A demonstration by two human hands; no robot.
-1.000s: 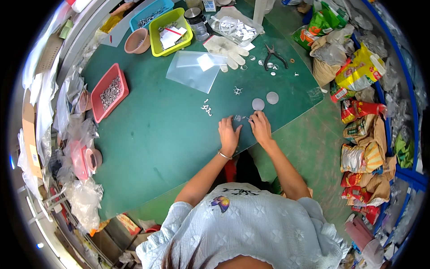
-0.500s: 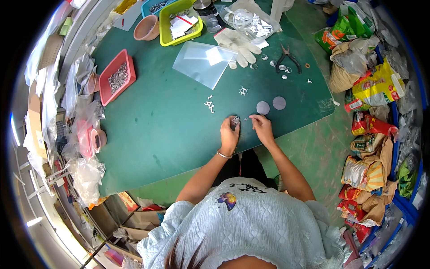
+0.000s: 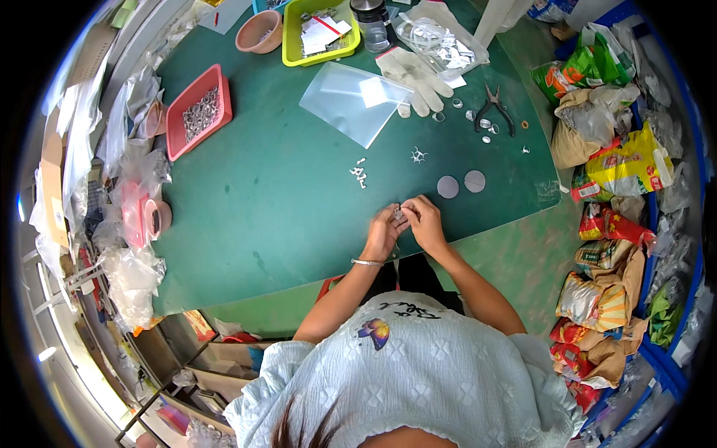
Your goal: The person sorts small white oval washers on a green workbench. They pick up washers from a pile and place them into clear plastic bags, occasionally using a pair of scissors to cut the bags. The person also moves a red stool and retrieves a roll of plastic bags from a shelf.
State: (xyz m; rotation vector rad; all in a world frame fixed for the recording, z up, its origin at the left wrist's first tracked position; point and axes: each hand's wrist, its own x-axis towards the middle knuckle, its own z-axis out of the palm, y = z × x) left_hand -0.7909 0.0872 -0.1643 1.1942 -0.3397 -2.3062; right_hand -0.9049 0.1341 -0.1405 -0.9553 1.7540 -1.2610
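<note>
Near the table's front edge my left hand (image 3: 385,231) is closed round a small silver metal piece (image 3: 398,214), too small to make out fully. My right hand (image 3: 425,224) meets it from the right, thumb and fingertips pinched at the same piece; whether they hold a separate part is hidden. Just beyond my right hand lie two round grey discs (image 3: 447,187), side by side. Farther off are a spiky silver piece (image 3: 418,155) and a little cluster of small silver parts (image 3: 359,175).
On the green table (image 3: 254,216) stand a pink tray of metal parts (image 3: 222,119), a yellow-green basket (image 3: 291,56), a pink bowl (image 3: 250,41) and a jar (image 3: 373,33). Pliers (image 3: 494,112), rings, a glove (image 3: 414,78) and a clear plastic sleeve (image 3: 355,104) lie at the back.
My right hand has moved left, from beside the left hand to touching the silver piece in it. A tiny part near its fingertips on the table no longer shows. The view has shifted slightly.
</note>
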